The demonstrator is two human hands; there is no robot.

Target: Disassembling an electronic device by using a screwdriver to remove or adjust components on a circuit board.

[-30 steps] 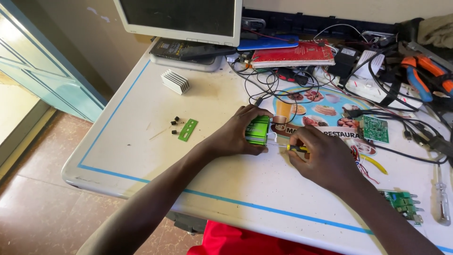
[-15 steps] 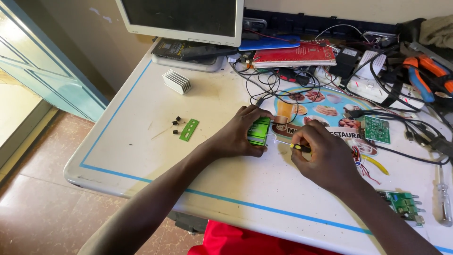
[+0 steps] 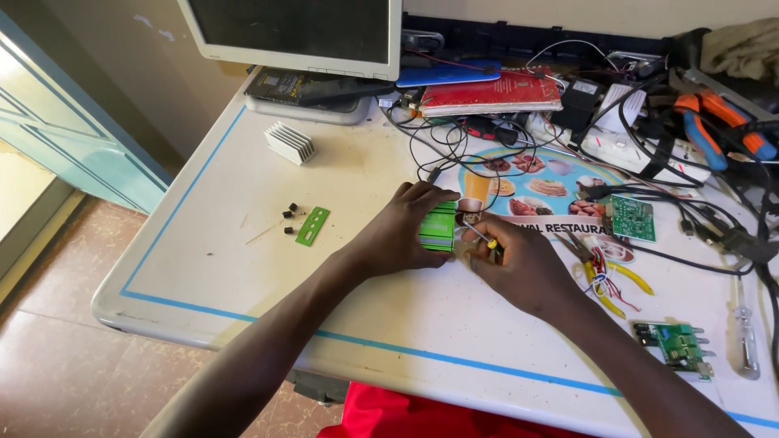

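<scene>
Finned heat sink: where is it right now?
In the head view, the white finned heat sink sits on the table's far left part, just in front of the monitor base, well beyond the small green strip.

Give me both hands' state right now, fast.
Left hand: closed on the green block, pressing it to the table.
Right hand: closed on a small yellow-handled tool at the block.

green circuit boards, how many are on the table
4. One green board is gripped under the left hand; a narrow green strip lies left of it; a square one sits beside the printed mat; one lies near the right edge. Cables may hide others.
</scene>
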